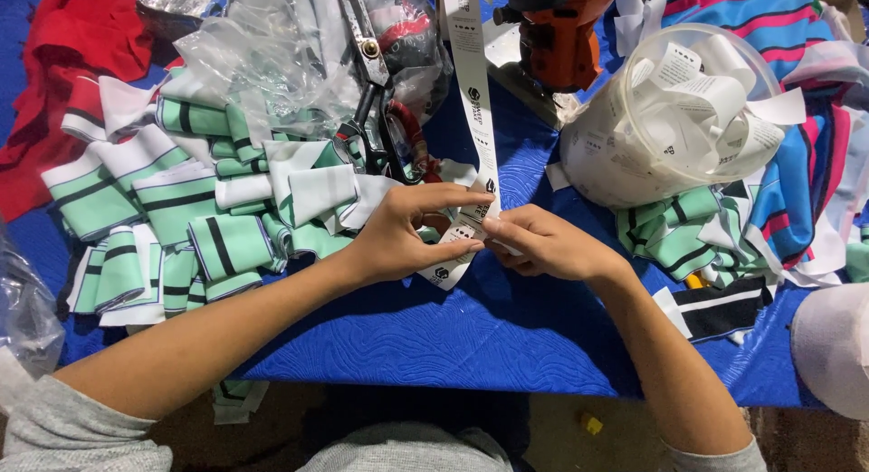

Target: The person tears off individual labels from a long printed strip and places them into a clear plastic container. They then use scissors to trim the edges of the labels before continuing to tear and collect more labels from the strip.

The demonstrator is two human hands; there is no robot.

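Observation:
A long white printed label strip (472, 65) runs from the top of the view down to the middle of the blue table (434, 336). My left hand (403, 237) pinches its lower end, thumb under and fingers over. My right hand (543, 244) grips the same strip just to the right, fingers curled around it. The two hands touch at the strip. Black-handled scissors (376, 92) lie a little beyond my left hand, partly under clear plastic.
A pile of folded mint-green, white and black striped fabric pieces (181, 219) fills the left. A clear plastic tub (679, 119) of cut white labels stands right, with more striped fabric (688, 237) around it. An orange machine (561, 28) sits behind. Red cloth (63, 47) lies far left.

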